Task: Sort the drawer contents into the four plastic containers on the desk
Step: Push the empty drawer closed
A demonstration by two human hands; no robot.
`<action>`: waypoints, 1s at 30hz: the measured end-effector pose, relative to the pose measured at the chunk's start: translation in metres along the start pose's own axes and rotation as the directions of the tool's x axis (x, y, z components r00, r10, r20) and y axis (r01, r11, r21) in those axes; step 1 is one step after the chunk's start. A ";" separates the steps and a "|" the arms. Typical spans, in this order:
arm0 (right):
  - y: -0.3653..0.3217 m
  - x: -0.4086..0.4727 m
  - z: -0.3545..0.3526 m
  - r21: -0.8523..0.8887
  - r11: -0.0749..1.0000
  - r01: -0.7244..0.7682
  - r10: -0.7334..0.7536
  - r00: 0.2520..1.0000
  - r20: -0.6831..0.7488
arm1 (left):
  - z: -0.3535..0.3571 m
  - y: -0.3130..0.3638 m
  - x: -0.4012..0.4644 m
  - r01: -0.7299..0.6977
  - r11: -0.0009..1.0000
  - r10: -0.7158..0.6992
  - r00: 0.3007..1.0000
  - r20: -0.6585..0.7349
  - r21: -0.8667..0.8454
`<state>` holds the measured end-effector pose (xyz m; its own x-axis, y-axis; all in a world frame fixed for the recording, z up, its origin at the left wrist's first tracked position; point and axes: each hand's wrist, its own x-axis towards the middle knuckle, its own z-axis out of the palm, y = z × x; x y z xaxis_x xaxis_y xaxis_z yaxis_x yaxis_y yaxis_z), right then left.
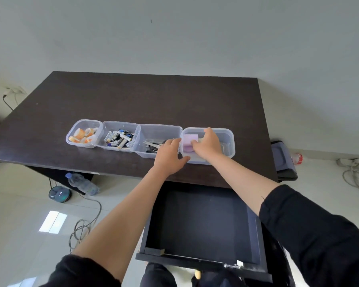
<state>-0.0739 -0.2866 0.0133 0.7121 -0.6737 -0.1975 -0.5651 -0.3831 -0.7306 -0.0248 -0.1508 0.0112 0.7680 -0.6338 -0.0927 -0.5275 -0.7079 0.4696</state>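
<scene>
Right hand [208, 146] inside rightmost container [229, 135] near desk [133, 96] front edge, fingers curled on purple pad [188, 141]; left hand [170, 154] spread, touching container's left rim.

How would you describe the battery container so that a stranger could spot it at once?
On the dark desk four clear plastic tubs sit in a row. Counting from the left, the battery container is second, between the tape-roll tub and the scissors tub. It alone holds a jumble of small cylinders.
</scene>
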 end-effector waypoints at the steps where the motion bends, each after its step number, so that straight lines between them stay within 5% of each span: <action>1: 0.003 -0.006 -0.002 0.018 0.999 0.032 -0.032 0.999 -0.045 | 0.002 0.001 -0.010 -0.010 0.999 0.008 0.999 -0.040 -0.045; 5: 0.021 -0.037 -0.006 0.050 0.983 0.177 -0.167 0.972 -0.166 | 0.019 -0.003 -0.056 -0.029 0.978 -0.002 0.989 -0.150 -0.208; 11: 0.050 -0.107 0.004 0.019 0.967 0.256 -0.241 0.932 -0.270 | 0.050 -0.035 -0.128 0.002 0.973 -0.001 1.000 0.001 -0.233; 23: 0.140 -0.317 0.130 0.144 0.980 -0.135 0.173 0.937 -0.303 | 0.090 -0.104 -0.266 0.209 0.965 -0.190 0.974 0.124 -0.161; 27: 0.157 -0.336 0.151 0.391 0.814 -0.430 0.536 0.816 -0.217 | 0.095 -0.111 -0.280 0.314 0.935 -0.292 0.945 0.146 -0.166; 30: 0.162 -0.329 0.154 0.472 0.685 -0.555 0.648 0.760 -0.046 | 0.099 -0.114 -0.283 0.369 0.910 -0.337 0.924 0.182 -0.188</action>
<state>-0.3357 -0.0299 -0.1407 0.1561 -0.7892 -0.5939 -0.5859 0.4101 -0.6990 -0.2177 0.0781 -0.1024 0.8210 -0.4037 -0.4036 -0.1285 -0.8196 0.5584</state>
